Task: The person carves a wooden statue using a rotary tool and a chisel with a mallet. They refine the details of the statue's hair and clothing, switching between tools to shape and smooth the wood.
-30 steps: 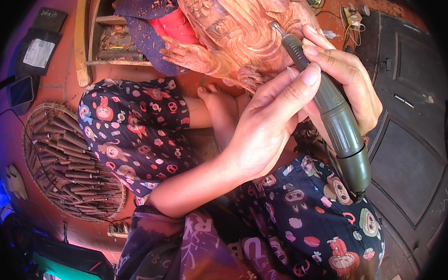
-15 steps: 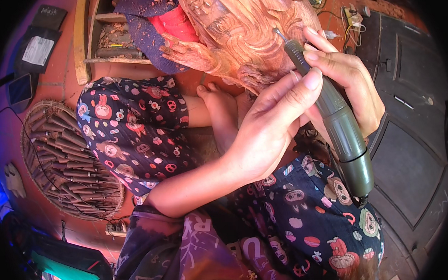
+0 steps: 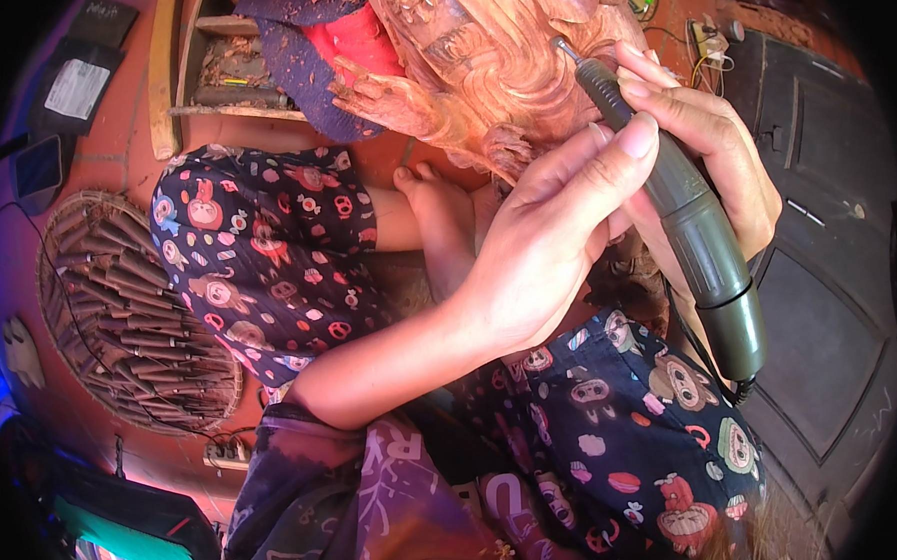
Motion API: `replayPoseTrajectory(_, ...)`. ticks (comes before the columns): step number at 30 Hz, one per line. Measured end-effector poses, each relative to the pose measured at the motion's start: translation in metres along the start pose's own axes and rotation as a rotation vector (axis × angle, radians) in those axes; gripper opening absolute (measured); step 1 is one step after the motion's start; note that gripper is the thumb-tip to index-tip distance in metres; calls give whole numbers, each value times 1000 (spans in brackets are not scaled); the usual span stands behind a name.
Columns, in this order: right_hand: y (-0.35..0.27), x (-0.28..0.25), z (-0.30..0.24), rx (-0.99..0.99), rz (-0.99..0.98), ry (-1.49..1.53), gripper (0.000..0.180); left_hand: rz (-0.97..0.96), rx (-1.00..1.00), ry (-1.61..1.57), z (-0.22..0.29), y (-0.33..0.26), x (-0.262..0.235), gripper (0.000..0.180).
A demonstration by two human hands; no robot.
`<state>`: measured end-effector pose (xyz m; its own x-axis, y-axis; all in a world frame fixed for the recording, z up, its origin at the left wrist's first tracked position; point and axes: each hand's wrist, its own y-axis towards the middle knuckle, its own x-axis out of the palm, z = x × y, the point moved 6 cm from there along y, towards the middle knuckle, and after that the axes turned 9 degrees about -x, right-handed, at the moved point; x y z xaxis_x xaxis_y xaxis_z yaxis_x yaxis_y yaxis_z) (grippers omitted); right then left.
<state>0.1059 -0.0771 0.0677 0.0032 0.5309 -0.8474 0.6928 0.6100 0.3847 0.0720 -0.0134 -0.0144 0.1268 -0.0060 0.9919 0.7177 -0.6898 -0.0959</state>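
Observation:
A dark green rotary carving tool [image 3: 702,234] slants across the view, its metal bit at or just over the swirling grooves of a reddish carved wood piece [image 3: 480,73]. My right hand [image 3: 728,153] is closed around the tool from its far side, fingers along the ribbed neck. My left hand [image 3: 557,235] closes on the near side, its thumb pressed along the tool's body; its other fingers are partly hidden. Whether the bit touches the wood I cannot tell. A thin cord leaves the tool's rear end.
A round woven basket [image 3: 235,384] of wood-handled carving tools stands on the left floor. Beyond my knee sits a wooden tray [image 3: 187,71] with shavings, beside a dark cloth [image 3: 304,76] and red fabric. A dark panelled wooden door [image 3: 821,334] lies at right; wires and a socket are behind.
Both hands and the carving tool have shifted slightly right, the bit moving a little up and right over the carving. The carved wood appears slightly shifted too. The grip looks the same.

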Motion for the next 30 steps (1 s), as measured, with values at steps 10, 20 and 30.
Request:
replayPoseTrajectory(10,0,0,0,-20,-24,61,34,-60,-13,-16,-7,-1,-3,24)
replayPoseTrajectory(20,-3,0,3,18,1,47,36,32,-40,-10,-1,1,3,25)
replayPoseTrajectory(30,-5,1,3,-41,-13,89,36,-98,-29,-40,-7,-3,-5,26)
